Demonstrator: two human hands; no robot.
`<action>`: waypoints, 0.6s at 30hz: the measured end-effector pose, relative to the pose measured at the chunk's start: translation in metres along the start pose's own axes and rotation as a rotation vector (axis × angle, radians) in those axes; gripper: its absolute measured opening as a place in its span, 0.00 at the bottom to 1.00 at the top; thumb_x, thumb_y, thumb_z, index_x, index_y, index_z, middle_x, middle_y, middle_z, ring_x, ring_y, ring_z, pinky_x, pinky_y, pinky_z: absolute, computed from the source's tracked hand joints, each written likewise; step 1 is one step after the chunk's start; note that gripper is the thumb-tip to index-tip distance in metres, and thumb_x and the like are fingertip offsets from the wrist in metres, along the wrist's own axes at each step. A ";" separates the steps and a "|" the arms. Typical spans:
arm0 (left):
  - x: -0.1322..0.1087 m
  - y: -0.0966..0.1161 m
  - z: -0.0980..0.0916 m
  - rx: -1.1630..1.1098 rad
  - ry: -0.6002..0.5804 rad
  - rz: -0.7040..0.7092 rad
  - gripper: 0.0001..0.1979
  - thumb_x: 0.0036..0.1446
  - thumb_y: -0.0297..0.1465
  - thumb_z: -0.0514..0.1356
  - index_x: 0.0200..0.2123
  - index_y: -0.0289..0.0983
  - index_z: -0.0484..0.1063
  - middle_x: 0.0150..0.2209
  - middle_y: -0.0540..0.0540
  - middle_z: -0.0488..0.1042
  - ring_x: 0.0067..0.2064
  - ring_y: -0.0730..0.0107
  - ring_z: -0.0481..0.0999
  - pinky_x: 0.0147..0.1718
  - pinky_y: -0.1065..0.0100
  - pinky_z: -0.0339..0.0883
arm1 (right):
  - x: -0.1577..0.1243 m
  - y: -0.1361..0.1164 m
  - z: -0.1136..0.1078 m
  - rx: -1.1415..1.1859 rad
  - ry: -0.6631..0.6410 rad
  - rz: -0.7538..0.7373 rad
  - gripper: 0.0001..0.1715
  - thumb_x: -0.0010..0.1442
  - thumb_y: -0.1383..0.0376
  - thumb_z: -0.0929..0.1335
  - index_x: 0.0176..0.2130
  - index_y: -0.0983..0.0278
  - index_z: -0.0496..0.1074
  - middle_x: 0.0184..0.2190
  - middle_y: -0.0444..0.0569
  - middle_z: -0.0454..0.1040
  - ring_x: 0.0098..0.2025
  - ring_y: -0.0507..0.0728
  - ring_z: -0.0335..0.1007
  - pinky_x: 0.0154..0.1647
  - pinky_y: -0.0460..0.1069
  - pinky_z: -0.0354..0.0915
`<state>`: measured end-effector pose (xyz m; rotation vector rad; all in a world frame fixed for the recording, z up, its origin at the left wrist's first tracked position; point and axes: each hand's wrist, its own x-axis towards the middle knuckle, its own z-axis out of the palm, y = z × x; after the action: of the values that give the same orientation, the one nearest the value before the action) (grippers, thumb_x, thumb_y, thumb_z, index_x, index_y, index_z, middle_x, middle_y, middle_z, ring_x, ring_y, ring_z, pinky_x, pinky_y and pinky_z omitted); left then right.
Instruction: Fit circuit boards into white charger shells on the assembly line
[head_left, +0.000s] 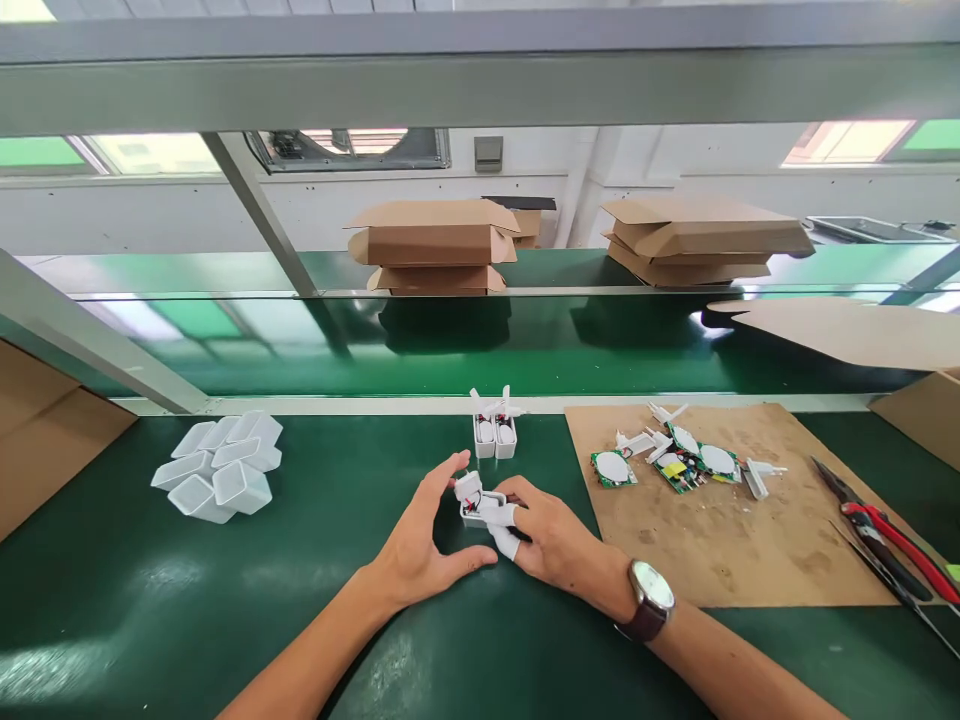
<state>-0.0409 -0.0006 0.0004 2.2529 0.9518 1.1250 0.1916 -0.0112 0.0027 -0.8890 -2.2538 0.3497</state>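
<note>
Between the left hand [416, 552] and the right hand [555, 535] is one small white rectangular plastic housing [472, 516]. Straight beyond the hands, two similar white rectangular plastic housings [495, 445] stand side by side on the smooth green tabletop [187, 590]. Well to the left of the hands lie white hollow plastic boxes [217, 462] (they are close together). To the right of the hands is a flat brown cardboard sheet [720, 575]; on it lie green square circuit boards [682, 462], and red-and-black metal pliers [870, 522] are near its right edge. Farther behind are stacked brown folded cardboard boxes [435, 245].
</note>
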 end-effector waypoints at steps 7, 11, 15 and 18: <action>0.008 0.007 -0.006 0.148 0.222 0.075 0.18 0.65 0.24 0.60 0.57 0.42 0.67 0.45 0.44 0.74 0.44 0.65 0.78 0.44 0.62 0.77 | 0.000 -0.003 0.006 -0.010 0.036 0.022 0.19 0.67 0.72 0.64 0.56 0.62 0.68 0.47 0.54 0.74 0.42 0.57 0.75 0.42 0.52 0.77; 0.007 0.007 -0.005 0.161 0.206 0.085 0.15 0.62 0.25 0.64 0.50 0.41 0.69 0.51 0.41 0.72 0.48 0.62 0.77 0.47 0.59 0.77 | 0.003 -0.003 0.006 0.003 0.022 -0.014 0.14 0.68 0.72 0.64 0.51 0.63 0.71 0.43 0.54 0.73 0.41 0.58 0.73 0.41 0.52 0.76; 0.005 0.004 0.002 -0.010 0.133 -0.051 0.15 0.62 0.27 0.64 0.51 0.42 0.66 0.53 0.41 0.72 0.52 0.61 0.78 0.50 0.58 0.77 | 0.002 -0.002 0.006 0.070 0.036 0.015 0.19 0.70 0.70 0.64 0.59 0.61 0.66 0.47 0.55 0.74 0.45 0.59 0.75 0.46 0.54 0.76; 0.004 0.003 0.006 -0.119 0.140 -0.143 0.18 0.63 0.29 0.64 0.53 0.42 0.65 0.46 0.45 0.72 0.44 0.66 0.78 0.45 0.63 0.77 | 0.001 -0.002 0.004 0.076 0.006 0.017 0.20 0.71 0.69 0.64 0.60 0.60 0.65 0.51 0.56 0.75 0.49 0.60 0.76 0.48 0.54 0.76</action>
<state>-0.0333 0.0002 0.0016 2.0008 1.0536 1.2533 0.1874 -0.0117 0.0015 -0.8694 -2.2129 0.4368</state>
